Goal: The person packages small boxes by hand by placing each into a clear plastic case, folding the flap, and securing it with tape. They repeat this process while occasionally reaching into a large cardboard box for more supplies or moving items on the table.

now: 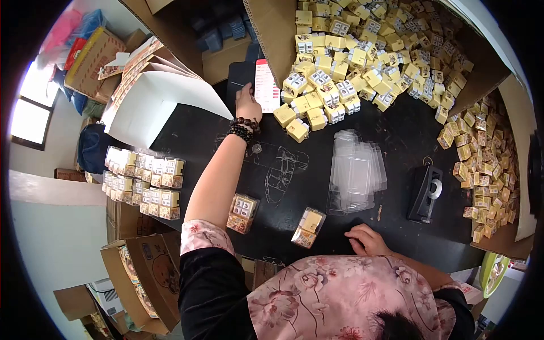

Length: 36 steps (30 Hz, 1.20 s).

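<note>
My left hand [247, 106], with dark beads at the wrist, reaches to the back of the black table. Its fingers are stretched out over a flat dark object [240, 73], beside a red and white card [266, 88]. My right hand [368, 240] rests near the front edge, fingers loosely bent and apart, holding nothing. To its left lies a clear case with small yellow boxes [309, 228]. Another filled case [242, 213] stands near my left forearm. Clear flat plastic sleeves [357, 173] are piled behind my right hand.
Small yellow boxes [323, 93] spill from a carton [272, 39] at the back; more [487, 170] lie at the right. A black tape dispenser [424, 195] stands right of centre. Packed cases [144, 178] form rows at the left, below bent white cardboard [170, 93].
</note>
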Tool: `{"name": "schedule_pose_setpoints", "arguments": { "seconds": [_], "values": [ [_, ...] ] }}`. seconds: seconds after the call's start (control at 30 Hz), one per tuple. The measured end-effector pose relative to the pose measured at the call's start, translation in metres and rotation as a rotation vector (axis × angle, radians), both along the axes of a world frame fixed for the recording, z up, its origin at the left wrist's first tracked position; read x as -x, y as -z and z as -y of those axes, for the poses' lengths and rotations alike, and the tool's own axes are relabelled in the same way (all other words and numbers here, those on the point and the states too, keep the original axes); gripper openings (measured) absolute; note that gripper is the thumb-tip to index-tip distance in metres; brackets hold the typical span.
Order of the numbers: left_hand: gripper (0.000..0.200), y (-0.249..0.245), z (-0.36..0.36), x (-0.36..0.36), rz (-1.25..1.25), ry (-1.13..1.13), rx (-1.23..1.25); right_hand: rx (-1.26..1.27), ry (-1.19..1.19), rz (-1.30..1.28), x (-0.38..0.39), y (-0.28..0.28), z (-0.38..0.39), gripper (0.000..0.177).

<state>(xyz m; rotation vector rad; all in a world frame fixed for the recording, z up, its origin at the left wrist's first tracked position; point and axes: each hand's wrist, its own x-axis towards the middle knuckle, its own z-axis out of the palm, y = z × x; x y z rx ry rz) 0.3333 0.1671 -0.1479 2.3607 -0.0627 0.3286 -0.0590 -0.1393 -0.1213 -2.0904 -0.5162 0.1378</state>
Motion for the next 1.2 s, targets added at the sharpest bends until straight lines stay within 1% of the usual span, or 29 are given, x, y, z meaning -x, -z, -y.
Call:
{"name": "schedule_pose_setpoints", "arguments": {
  "seconds": [0.17,0.23,0.27,0.33,0.47,0.57,0.63,0.73,0.97,1.03,1.1,1.13,1.2],
  "values": [
    [0.053,0.0,-0.011,0.034,0.023,0.121,-0.026,-0.013,-0.002,0.024,-0.001,0.0,0.0,0.031],
    [0.058,0.004,-0.019,0.034,0.03,0.193,-0.033,-0.006,-0.007,0.033,-0.002,0.0,0.0,0.031],
    [0.058,0.006,-0.022,0.034,0.029,0.193,-0.033,-0.006,-0.007,0.032,-0.002,0.001,0.001,0.031],
    [0.059,0.006,-0.024,0.035,0.008,0.226,0.05,0.004,-0.016,0.058,-0.002,0.002,0.001,0.03],
    [0.061,0.007,-0.022,0.036,0.04,0.235,0.022,0.007,-0.012,0.057,-0.002,0.0,0.0,0.03],
    [0.063,0.007,-0.018,0.037,0.007,0.204,0.047,-0.003,-0.006,0.047,-0.002,-0.001,0.0,0.029],
    [0.063,0.016,-0.018,0.033,0.132,0.169,-0.057,0.009,-0.001,0.05,-0.001,-0.001,0.0,0.028],
    [0.066,0.013,-0.015,0.037,0.132,0.176,-0.029,-0.002,-0.006,0.065,-0.001,0.004,0.001,0.028],
    [0.066,0.01,-0.011,0.038,0.085,0.154,-0.008,0.0,-0.001,0.097,-0.001,0.004,0.001,0.027],
    [0.066,0.015,-0.011,0.035,0.096,0.103,0.069,-0.007,0.002,0.079,-0.001,0.003,0.0,0.027],
    [0.066,0.015,-0.013,0.029,0.243,-0.042,-0.024,-0.006,0.002,0.092,-0.001,0.004,0.0,0.027],
    [0.066,0.013,-0.013,0.025,0.198,-0.141,0.041,-0.007,0.002,0.104,-0.001,0.005,0.0,0.028],
    [0.067,0.01,-0.015,0.009,0.104,-0.39,-0.035,-0.007,-0.001,0.112,-0.001,0.006,0.001,0.028]
  ]
}}
